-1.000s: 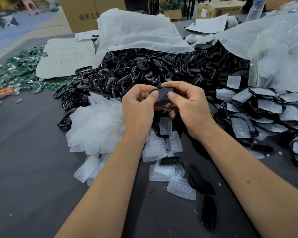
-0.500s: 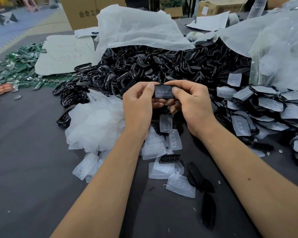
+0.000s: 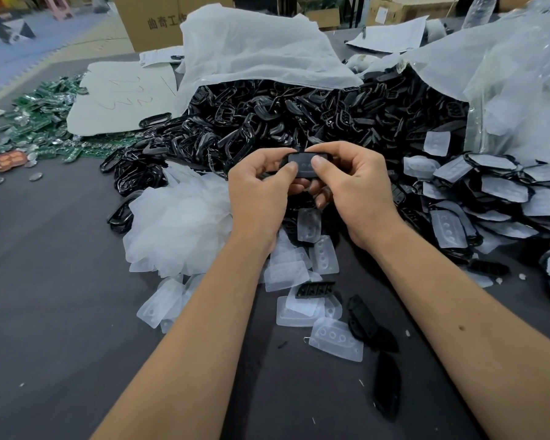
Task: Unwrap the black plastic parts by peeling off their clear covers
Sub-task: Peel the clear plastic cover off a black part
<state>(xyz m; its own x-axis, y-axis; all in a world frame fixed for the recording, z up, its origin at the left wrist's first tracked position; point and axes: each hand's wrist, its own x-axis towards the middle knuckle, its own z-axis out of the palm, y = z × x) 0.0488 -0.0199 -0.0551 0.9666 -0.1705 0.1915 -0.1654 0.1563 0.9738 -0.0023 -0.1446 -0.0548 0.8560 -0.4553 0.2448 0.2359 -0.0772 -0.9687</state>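
Dark grey tabletop (image 3: 45,312), matte, littered with small white flecks. Cardboard boxes (image 3: 146,20) stood beyond its far edge; blue floor mats (image 3: 19,55) at far left.

Black plastic part (image 3: 304,165) was held above the tabletop, in front of the big heap of black frames (image 3: 299,122). Its long axis ran left to right, broad face toward the camera, clear cover on that face. Left hand (image 3: 261,192) pinched its left end, thumb on front; right hand (image 3: 353,188) pinched its right end likewise. Both grips closed on the part.

Peeled clear covers (image 3: 300,274) lay below the hands: thin, frosted, rounded rectangles with round dimples. Crumpled white film (image 3: 178,223) at left, soft and translucent. Green circuit boards (image 3: 32,122) far left. Covered parts (image 3: 502,192) were stacked at right.
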